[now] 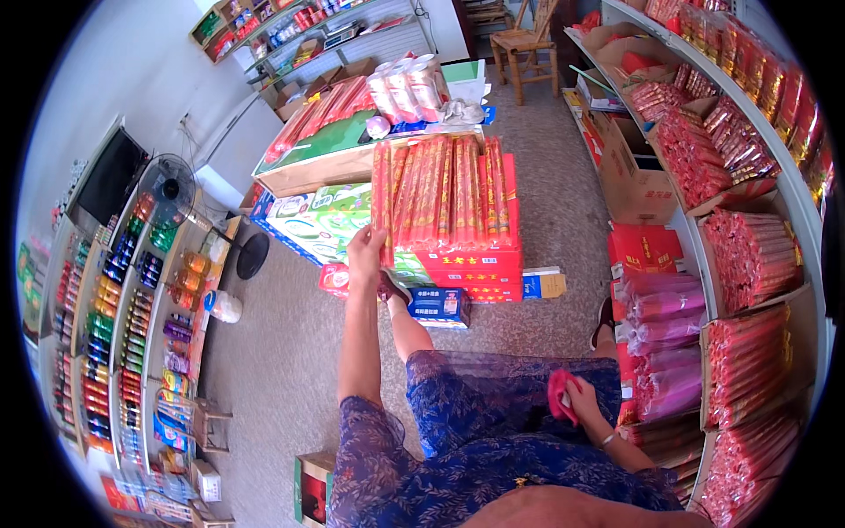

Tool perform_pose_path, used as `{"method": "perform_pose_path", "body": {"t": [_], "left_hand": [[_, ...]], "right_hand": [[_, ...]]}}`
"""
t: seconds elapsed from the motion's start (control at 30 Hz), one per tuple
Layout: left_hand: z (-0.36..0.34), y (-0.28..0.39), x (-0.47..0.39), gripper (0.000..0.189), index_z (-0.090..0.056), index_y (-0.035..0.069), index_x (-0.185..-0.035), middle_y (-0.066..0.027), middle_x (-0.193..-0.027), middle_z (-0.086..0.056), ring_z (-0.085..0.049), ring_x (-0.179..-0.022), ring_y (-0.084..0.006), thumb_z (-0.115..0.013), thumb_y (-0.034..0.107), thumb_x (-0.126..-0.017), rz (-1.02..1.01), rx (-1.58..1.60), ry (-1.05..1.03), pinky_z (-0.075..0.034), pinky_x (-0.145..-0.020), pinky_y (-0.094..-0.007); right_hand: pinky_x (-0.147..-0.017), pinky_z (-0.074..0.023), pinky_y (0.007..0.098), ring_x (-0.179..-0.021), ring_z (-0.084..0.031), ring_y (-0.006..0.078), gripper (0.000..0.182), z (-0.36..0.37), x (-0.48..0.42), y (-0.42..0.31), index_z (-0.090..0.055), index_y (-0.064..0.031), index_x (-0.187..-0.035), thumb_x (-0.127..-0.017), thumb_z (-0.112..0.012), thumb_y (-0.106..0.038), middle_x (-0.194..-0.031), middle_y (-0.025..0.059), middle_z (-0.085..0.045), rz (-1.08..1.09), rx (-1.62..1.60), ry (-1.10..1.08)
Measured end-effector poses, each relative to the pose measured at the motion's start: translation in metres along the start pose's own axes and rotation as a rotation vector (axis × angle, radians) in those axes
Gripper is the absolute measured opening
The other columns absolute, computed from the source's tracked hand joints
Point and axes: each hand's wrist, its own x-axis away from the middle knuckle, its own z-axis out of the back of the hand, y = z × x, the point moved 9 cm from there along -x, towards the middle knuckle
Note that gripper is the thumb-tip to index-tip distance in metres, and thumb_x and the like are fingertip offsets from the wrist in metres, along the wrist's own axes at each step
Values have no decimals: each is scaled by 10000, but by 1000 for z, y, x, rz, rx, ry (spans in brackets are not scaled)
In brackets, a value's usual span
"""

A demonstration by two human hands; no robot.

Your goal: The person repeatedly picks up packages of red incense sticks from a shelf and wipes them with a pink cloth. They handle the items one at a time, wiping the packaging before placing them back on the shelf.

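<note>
Several long red packages with gold writing [436,191], wrapped in clear plastic, lie side by side on a stack of red cartons [472,259]. My left hand [366,251] grips the lower end of the leftmost red package [382,191], which lies slightly apart from the others. Down by the blue patterned dress, my right hand [581,399] holds a crumpled pink-red cloth [561,395].
Behind the cartons stands a green-topped table [330,143] with more red packages and white rolls. Shelves [700,264] of red bundles line the right. Bottle shelves [119,317] and a standing fan [170,190] are at left. A blue box [439,308] sits on the floor.
</note>
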Motion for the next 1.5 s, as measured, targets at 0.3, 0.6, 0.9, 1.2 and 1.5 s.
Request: {"method": "perform_pose_path", "body": {"t": [0.3,0.6,0.9,1.2,1.5], "left_hand": [[-23,-24,-77,315,-620,-29,-905,-192,-764,-634,-622,-723,-313,-646,220,-713,-247,-750,156,-481,-680,-386],[-57,133,5,215,-605,-42,-874,-139,-773,-621,-596,-761,-197,-597,166,-817,-508,-395,-31,-461,-706,-306],[-142,381,249,232,-597,61,-707,-29,-751,-605,-575,-739,-162,-576,256,-831,-878,60,-1156,-397,-768,-353],[-95,378,264,134,-582,205,-761,74,-803,-604,-556,-800,-75,-652,96,-728,-1205,77,-756,-297,-913,-406],[-81,360,305,165,-579,183,-823,42,-821,-592,-551,-808,-109,-652,93,-705,-1459,-151,-588,-307,-894,-427]], "right_hand": [[-559,-415,207,-625,-503,46,139,19,5,30,-592,-18,-850,-866,-540,-146,-710,-22,-560,10,-10,31],[-600,-447,230,-679,-537,73,176,8,-7,33,-608,-4,-908,-866,-541,-161,-769,4,-599,-10,17,-47],[-616,-454,234,-694,-554,79,222,6,-15,52,-604,7,-950,-870,-539,-189,-780,20,-616,-94,27,-34],[-613,-458,244,-699,-562,86,247,18,-4,26,-596,6,-936,-862,-547,-224,-772,34,-615,10,49,17],[-607,-449,257,-694,-555,94,247,22,-5,30,-597,-8,-893,-855,-555,-248,-754,48,-610,70,132,52]]}}
